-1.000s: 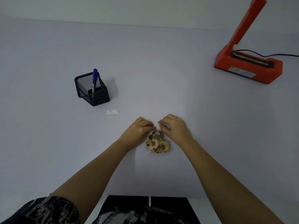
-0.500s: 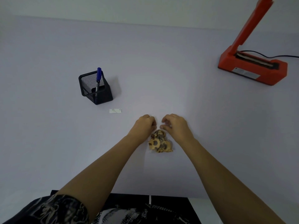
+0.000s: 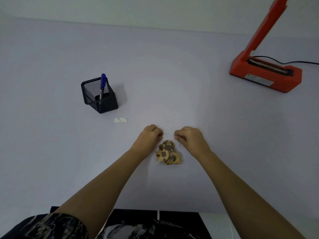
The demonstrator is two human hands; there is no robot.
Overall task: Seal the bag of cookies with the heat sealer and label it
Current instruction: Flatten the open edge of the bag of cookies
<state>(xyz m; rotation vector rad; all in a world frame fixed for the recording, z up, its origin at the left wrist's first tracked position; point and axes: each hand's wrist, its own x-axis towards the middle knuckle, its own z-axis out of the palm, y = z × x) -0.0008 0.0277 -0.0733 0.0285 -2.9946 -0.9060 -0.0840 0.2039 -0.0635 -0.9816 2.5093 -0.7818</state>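
Though the label (image 3: 120, 120) is illegible, left hand (image 3: 151, 137) and right hand (image 3: 190, 139) pinch the bag (image 3: 168, 153).

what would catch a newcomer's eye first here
The orange heat sealer at far right, arm raised, stands out against the pale table. At centre, the left hand and right hand pinch the top of a clear bag of cookies. Left of them stands a black mesh cup holding a blue pen.

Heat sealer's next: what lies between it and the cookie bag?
Head view: just the right hand gripping the bag, then bare table to the heat sealer.
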